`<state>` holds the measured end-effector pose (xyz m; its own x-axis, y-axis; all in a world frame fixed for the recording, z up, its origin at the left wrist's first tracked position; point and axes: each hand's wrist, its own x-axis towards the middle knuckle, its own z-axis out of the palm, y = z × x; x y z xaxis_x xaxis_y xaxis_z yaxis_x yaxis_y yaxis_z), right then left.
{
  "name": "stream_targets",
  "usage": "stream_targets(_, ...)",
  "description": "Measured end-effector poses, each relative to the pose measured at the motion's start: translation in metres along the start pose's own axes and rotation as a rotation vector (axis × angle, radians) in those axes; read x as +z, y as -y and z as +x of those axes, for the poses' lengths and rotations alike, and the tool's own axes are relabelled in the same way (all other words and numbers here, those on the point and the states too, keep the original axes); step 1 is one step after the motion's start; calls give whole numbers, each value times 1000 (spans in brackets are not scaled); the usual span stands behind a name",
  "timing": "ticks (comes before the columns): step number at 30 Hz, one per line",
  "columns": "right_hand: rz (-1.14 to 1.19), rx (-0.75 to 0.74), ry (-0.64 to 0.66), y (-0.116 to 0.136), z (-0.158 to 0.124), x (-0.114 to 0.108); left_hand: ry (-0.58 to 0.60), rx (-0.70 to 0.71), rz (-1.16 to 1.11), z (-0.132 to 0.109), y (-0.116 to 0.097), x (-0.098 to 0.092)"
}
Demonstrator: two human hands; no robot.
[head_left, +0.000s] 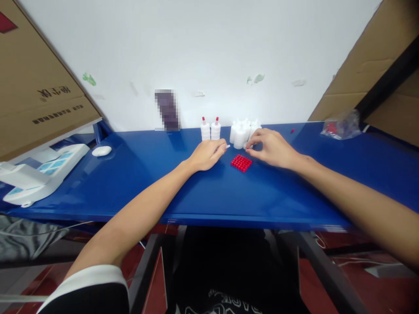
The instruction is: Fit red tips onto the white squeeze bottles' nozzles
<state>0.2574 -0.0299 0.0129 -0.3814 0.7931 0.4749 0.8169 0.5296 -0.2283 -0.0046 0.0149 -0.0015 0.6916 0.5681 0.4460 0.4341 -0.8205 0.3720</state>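
Observation:
My left hand (209, 154) is closed around a small white bottle, mostly hidden in the fist; its narrow nozzle (228, 146) pokes out to the right. My right hand (266, 147) has thumb and forefinger brought together in a pinch, and whatever sits between them is too small to make out. Between the hands lies a tight block of small red caps (241, 163) on the blue table. Behind the right fingertips stands a cluster of white bottles (241, 136) with bare nozzles. Two white bottles with red tips (210, 131) stand upright beyond my left hand.
A blue table (140, 187) meets a white wall. At left are a white device (49, 174) and a white oval case (101, 151). A single red cap (292, 131) and a clear bag (341, 126) with red pieces lie at right. Cardboard (350, 65) flanks both sides.

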Motion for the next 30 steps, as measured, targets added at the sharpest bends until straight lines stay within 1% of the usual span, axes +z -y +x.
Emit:
stream_targets(2, 14, 55, -15, 0, 0, 0, 0, 1, 3, 0, 0, 0)
stream_targets(5, 87, 165, 30, 0, 1, 1, 1, 2, 3, 0, 1, 0)
stream_targets(9, 105, 205, 79, 2, 0, 3, 1, 7, -1, 0, 0, 0)
stream_targets(13, 110, 189, 99, 4, 0, 3, 1, 4, -6, 0, -1, 0)
stream_targets(18, 133, 119, 113, 1, -1, 8, 8, -4, -3, 0, -1, 0)
stream_targets(30, 152, 75, 132, -2, 2, 15, 16, 4, -5, 0, 0, 0)
